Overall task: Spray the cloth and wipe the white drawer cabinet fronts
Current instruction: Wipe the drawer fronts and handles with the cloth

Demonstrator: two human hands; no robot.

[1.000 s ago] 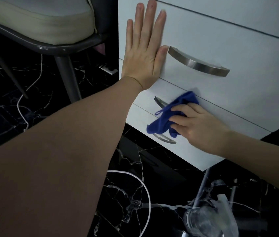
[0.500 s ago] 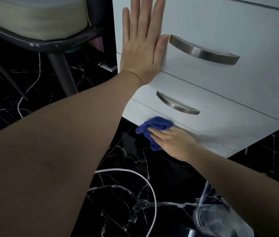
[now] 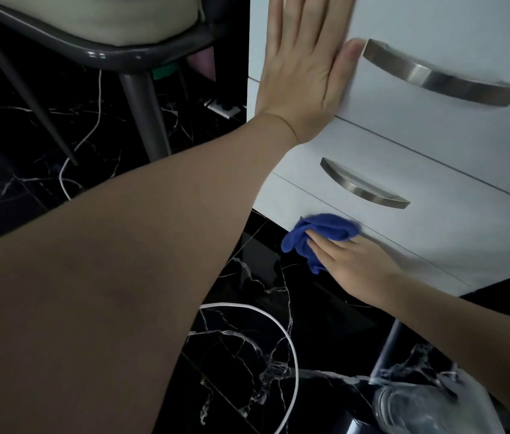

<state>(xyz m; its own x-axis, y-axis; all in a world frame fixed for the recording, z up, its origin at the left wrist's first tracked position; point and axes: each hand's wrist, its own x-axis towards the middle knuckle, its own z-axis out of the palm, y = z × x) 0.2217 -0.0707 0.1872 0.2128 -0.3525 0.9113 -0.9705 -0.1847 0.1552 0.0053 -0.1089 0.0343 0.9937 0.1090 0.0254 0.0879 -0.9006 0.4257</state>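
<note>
The white drawer cabinet [image 3: 454, 142] fills the upper right, with curved metal handles on its fronts. My left hand [image 3: 302, 70] lies flat, fingers spread, against the upper drawer front just left of the top handle [image 3: 441, 75]. My right hand [image 3: 353, 264] presses a bunched blue cloth [image 3: 319, 234] against the lowest drawer front, near its bottom left edge and below the second handle [image 3: 363, 186]. A clear spray bottle [image 3: 416, 405] lies on the floor at the bottom right, partly behind my right forearm.
A grey chair [image 3: 128, 48] with a pale cushion stands at the upper left, its legs on the black marble floor [image 3: 28, 158]. White cables [image 3: 291, 358] loop across the floor, and a power strip [image 3: 222, 108] lies beside the cabinet.
My right hand has carried the cloth down from the second drawer's handle to the lowest drawer front and left along it. My left hand stays flat on the upper drawer.
</note>
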